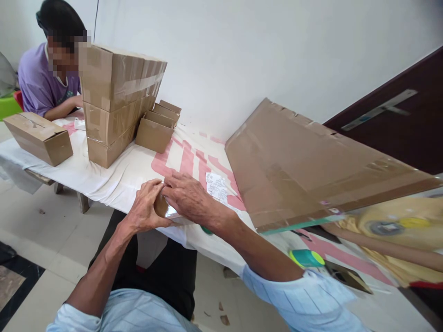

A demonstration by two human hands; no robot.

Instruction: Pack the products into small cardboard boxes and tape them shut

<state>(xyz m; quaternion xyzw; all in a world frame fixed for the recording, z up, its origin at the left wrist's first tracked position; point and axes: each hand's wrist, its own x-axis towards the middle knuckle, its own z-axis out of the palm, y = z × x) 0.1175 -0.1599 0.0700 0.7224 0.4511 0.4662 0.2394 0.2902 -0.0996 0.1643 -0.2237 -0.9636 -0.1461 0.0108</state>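
Note:
Between my two hands, at the front edge of the cloth-covered table, is a small brown box (161, 206) with a shiny top, mostly covered by my fingers. My left hand (146, 206) wraps round its left side, thumb low at the front. My right hand (188, 196) lies over its top and far side with the fingers bent, the fingertips near those of my left hand. Just beyond my right hand, a white sheet with small printed marks (216, 186) lies on the table.
Stacked cartons (114, 106) stand at the left, with open boxes (155, 131) behind and a closed box (39, 136) further left. A person in purple (32, 78) sits there. A large cardboard sheet (311, 170) leans at the right, near a green tape roll (306, 258).

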